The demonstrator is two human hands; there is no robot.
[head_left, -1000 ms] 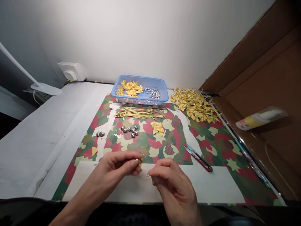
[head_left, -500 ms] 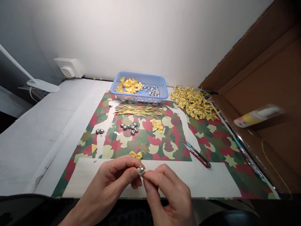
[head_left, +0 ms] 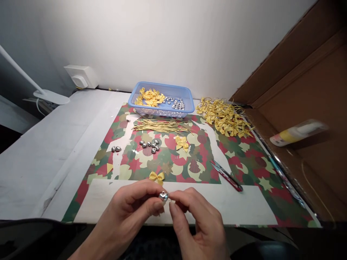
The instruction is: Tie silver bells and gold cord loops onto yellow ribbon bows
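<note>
Pinched between the thumb and fingers of my left hand [head_left: 138, 207] is a shiny silver jingle bell [head_left: 163, 196]. My right hand [head_left: 197, 216] is right beside it, thumb and forefinger closed in toward the bell's right side. A faint thin strand seems to show at those fingertips, too fine to make out. Just beyond my hands lies a yellow ribbon bow [head_left: 157, 177]. Farther back on the mat are a cluster of silver bells [head_left: 149, 145], two more bells [head_left: 116, 148] to the left, and some yellow bows [head_left: 181, 143] to the right.
A blue basket [head_left: 162, 110] holds yellow bows and silver bells. Before it lie gold cords [head_left: 161, 125]. Tied bows [head_left: 225, 117] are heaped at the right, with thread snips [head_left: 227, 176] nearer. A bottle [head_left: 296, 133] stands by the cardboard wall [head_left: 303, 79]. A lamp base [head_left: 51, 96] is left.
The bell has turned in my left fingers, and more of it shows. My right thumb and forefinger have drawn slightly away to the right. The view has shifted a little.
</note>
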